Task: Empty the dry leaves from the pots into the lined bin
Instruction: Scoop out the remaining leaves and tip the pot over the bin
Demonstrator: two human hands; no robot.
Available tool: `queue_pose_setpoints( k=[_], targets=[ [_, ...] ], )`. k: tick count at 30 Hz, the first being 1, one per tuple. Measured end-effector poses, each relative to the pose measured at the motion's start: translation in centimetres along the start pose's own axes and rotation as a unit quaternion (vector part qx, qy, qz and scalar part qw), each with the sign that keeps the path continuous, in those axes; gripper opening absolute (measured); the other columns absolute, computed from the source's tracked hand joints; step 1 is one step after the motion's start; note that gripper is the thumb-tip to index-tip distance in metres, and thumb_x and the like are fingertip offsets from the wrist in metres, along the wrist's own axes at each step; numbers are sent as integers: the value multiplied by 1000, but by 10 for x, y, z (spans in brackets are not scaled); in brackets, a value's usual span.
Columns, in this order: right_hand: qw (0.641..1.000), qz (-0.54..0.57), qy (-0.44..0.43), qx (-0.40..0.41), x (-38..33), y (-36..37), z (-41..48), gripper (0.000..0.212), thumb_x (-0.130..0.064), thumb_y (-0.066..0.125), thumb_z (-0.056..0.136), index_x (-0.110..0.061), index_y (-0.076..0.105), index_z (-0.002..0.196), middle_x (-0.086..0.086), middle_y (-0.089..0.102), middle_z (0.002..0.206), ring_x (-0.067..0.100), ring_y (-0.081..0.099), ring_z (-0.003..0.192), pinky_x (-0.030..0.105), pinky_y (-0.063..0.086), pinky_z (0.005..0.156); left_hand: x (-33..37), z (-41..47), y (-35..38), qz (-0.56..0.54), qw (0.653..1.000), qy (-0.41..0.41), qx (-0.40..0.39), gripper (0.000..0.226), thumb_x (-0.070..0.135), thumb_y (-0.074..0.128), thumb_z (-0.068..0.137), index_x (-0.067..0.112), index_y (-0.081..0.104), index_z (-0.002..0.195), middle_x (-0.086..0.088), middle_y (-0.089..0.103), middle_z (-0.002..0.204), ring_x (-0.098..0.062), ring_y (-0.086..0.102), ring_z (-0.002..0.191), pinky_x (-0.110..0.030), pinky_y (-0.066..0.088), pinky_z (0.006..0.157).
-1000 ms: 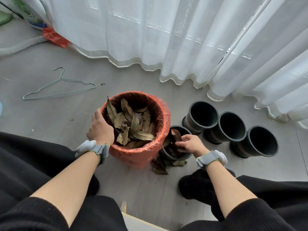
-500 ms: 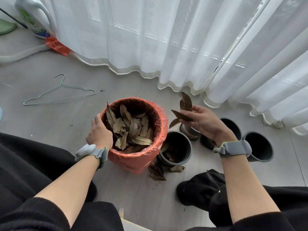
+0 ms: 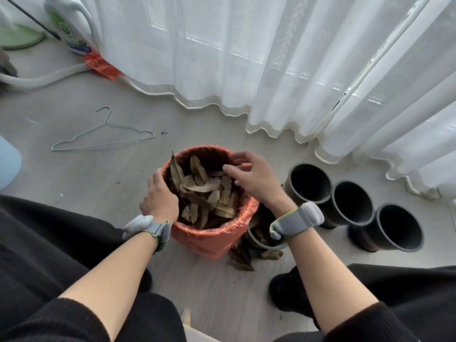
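The bin (image 3: 212,239) with the orange liner is standing on the floor (image 3: 74,183) between the person's knees. Dry leaves (image 3: 204,193) are lying in a heap inside it.

The left hand (image 3: 159,201) is gripping the bin's rim on the left side. Its thumb is showing on top, but its fingers are dipping inside the bin and are hidden by the back of the hand.

The right hand (image 3: 254,178) is hovering over the far right part of the bin's mouth. Its fingers are loosely bent and spread apart, not squeezing anything. One fingertip seems to be touching the far rim.

The near pot (image 3: 256,243) is sitting just beside the bin on the right. It is mostly hidden behind the right wrist and its grey band (image 3: 296,222). Only its near rim and a few brown leaves inside are peeking out. Some loose leaves (image 3: 243,257) are lying on the floor by it.

The three black pots (image 3: 351,203) are lining up farther right. Their insides are dark, so the bottoms are hard to make out.

A wire hanger (image 3: 103,134) is lying to the left. A bottle (image 3: 69,23) is being cut off by the top edge.
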State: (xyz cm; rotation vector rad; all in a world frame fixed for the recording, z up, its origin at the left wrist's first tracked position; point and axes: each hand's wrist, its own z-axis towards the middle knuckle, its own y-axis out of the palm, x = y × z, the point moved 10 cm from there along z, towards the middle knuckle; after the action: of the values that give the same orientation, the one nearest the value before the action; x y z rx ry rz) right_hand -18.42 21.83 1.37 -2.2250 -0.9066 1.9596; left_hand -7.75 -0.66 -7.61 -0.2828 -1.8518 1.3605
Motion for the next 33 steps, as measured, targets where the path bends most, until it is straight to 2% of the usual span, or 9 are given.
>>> queue_pose_setpoints(
  k=[4, 6, 8, 10, 14, 21, 24, 28, 33],
  targets=[
    [995, -30, 48, 84, 51, -47, 13, 15, -31, 68, 88, -20, 67, 99, -3, 71, 95, 16, 69, 90, 43, 58, 85, -3, 1, 1, -7, 1000, -6, -2, 57, 1, 37, 89, 21, 30, 142, -8, 45, 136, -42, 56, 102, -47, 41, 80],
    [985, -81, 105, 108, 95, -66, 12, 16, -27, 64, 89, -16, 68, 100, 3, 72, 99, 21, 69, 93, 45, 56, 88, -3, 0, 0, -6, 1000, -2, 4, 55, 2, 37, 90, 21, 30, 141, -9, 46, 135, -42, 57, 100, -48, 41, 78],
    [969, -146, 183, 82, 146, -71, 6, 25, -25, 61, 89, -11, 67, 108, 10, 71, 108, 27, 67, 101, 46, 54, 91, -2, 0, -1, -10, 1000, 1, 11, 54, 3, 37, 90, 20, 31, 141, -9, 46, 135, -43, 57, 100, -48, 41, 77],
    [946, -198, 257, 10, 193, -59, -7, 37, -29, 63, 88, -10, 62, 120, 10, 67, 118, 29, 64, 107, 44, 52, 94, 0, 0, -1, -9, 1000, 6, 13, 55, 3, 37, 90, 20, 31, 141, -9, 46, 136, -42, 57, 100, -49, 43, 78],
    [901, -286, 309, -101, 245, -20, -29, 72, -39, 69, 84, -7, 39, 141, 17, 49, 138, 32, 53, 123, 36, 46, 100, 2, 0, 0, -8, 1000, 5, 21, 52, 4, 36, 92, 21, 31, 141, -8, 47, 136, -41, 58, 100, -49, 43, 77],
    [888, -255, 379, -48, 272, 5, -23, 94, -56, 58, 88, -1, 15, 151, 27, 21, 153, 45, 38, 135, 47, 36, 110, -1, 1, 1, 2, 1000, 6, 24, 49, 6, 35, 95, 23, 29, 141, -6, 48, 133, -37, 60, 96, -46, 43, 75],
    [873, -280, 396, -41, 282, 6, -14, 79, -49, 54, 94, -1, 24, 148, 26, 29, 151, 42, 39, 134, 48, 35, 110, -1, 1, 2, 1, 1000, 7, 27, 48, 7, 35, 96, 22, 30, 141, -6, 49, 132, -36, 60, 96, -45, 43, 75],
    [889, -295, 349, -23, 282, 7, 3, 34, -24, 57, 93, 1, 58, 117, 22, 63, 118, 37, 61, 109, 36, 49, 82, -3, 3, 0, 12, 999, 9, 34, 47, 7, 35, 97, 22, 30, 141, -6, 51, 130, -34, 60, 95, -42, 40, 72],
    [902, -236, 361, 15, 281, -4, 1, 30, -20, 61, 88, -4, 61, 114, 19, 65, 115, 38, 62, 107, 37, 49, 87, -4, 5, 1, 11, 999, 11, 33, 47, 7, 36, 95, 23, 31, 140, -5, 51, 129, -35, 60, 94, -44, 43, 73]
  ],
)
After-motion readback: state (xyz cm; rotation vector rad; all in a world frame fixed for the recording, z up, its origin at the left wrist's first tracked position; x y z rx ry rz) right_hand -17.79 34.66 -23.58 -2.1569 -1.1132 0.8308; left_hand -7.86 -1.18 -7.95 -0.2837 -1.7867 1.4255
